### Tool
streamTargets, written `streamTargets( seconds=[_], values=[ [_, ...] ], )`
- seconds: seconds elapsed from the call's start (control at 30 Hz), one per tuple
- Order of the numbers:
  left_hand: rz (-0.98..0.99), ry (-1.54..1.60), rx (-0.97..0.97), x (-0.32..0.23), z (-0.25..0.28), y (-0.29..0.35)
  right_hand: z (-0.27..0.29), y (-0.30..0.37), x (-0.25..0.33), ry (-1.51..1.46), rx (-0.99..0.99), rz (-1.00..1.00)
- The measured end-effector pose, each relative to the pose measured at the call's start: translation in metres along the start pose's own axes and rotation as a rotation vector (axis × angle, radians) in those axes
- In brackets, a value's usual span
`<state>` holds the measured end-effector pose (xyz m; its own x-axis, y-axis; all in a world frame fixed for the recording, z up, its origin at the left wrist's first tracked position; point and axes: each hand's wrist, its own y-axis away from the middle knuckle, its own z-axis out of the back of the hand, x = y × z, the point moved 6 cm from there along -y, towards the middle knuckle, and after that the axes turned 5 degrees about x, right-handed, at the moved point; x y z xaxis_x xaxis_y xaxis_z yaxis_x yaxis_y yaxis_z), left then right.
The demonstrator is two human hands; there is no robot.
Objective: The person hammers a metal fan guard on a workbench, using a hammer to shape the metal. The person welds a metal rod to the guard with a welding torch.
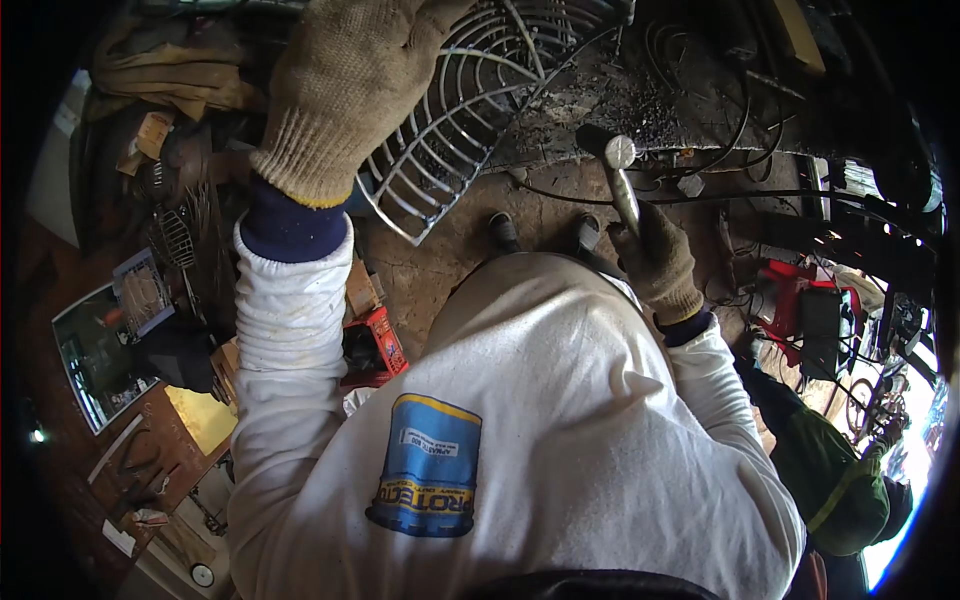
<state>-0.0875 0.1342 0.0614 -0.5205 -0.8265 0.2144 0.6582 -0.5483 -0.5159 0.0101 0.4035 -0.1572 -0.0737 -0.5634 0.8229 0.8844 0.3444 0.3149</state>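
Observation:
A curved grille of welded metal bars [432, 150] slants over the work surface, its pointed lower corner hanging past the front edge. My left hand [345, 95], in a tan knitted glove, is closed on the grille's upper left side; its fingertips are partly cut off by the picture's top. In my right hand [660, 262], gloved alike, is a hammer [624, 185] with a metal handle, held head up. The fingers wrap round the lower handle. The hammer's round face is right of the grille and apart from it.
A dark, debris-strewn workbench [570, 125] lies ahead, with cables [740, 130] at its right. Crumpled brown cloth [180, 70] is at far left. Below it are a framed glass panel [95, 350] and a red crate [385, 342]. Another person in a green top [840, 495] is at right, near a red object [785, 310].

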Motion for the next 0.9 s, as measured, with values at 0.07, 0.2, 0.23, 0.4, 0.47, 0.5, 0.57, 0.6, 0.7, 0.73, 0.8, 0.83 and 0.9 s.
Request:
streamTargets(
  seconds=[0.07, 0.2, 0.23, 0.4, 0.47, 0.5, 0.57, 0.6, 0.7, 0.73, 0.8, 0.83, 0.9],
  values=[
    [0.164, 0.129, 0.231, 0.01, -0.011, 0.004, -0.006, 0.001, 0.006, 0.036, -0.003, 0.098],
    [-0.204, -0.33, -0.042, -0.003, -0.001, 0.009, -0.021, 0.005, 0.006, 0.093, 0.01, 0.016],
    [-0.171, -0.325, 0.03, -0.006, 0.002, 0.008, -0.024, 0.006, 0.009, 0.1, 0.008, 0.012],
    [0.216, 0.18, 0.41, 0.016, -0.013, 0.001, -0.038, 0.016, 0.02, -0.04, -0.047, -0.008],
    [0.149, 0.072, 0.391, 0.019, -0.01, 0.006, -0.041, 0.016, 0.026, -0.038, -0.051, 0.002],
    [0.087, -0.052, 0.376, 0.019, -0.003, 0.007, -0.042, 0.014, 0.034, -0.023, -0.044, 0.023],
    [0.196, -0.027, 0.526, 0.024, -0.001, -0.001, -0.047, 0.012, 0.048, -0.002, -0.031, 0.055],
    [-0.015, -0.052, 0.315, 0.024, -0.018, -0.001, -0.05, 0.014, 0.047, -0.062, -0.055, 0.025],
    [-0.49, -0.547, -0.09, 0.009, -0.027, 0.004, -0.056, 0.013, 0.061, -0.072, -0.098, 0.051],
    [-0.408, -0.473, 0.076, 0.011, -0.029, 0.005, -0.056, 0.012, 0.073, -0.025, -0.116, 0.103],
    [-0.319, -0.381, 0.227, -0.001, -0.019, -0.007, -0.058, 0.01, 0.089, -0.076, -0.157, 0.125],
    [-0.281, -0.464, 0.423, 0.004, -0.032, -0.008, -0.061, 0.008, 0.094, -0.083, -0.161, 0.097],
    [-0.399, -0.789, 0.47, -0.002, -0.029, 0.0, -0.063, 0.009, 0.109, -0.131, -0.121, 0.029]
  ],
)
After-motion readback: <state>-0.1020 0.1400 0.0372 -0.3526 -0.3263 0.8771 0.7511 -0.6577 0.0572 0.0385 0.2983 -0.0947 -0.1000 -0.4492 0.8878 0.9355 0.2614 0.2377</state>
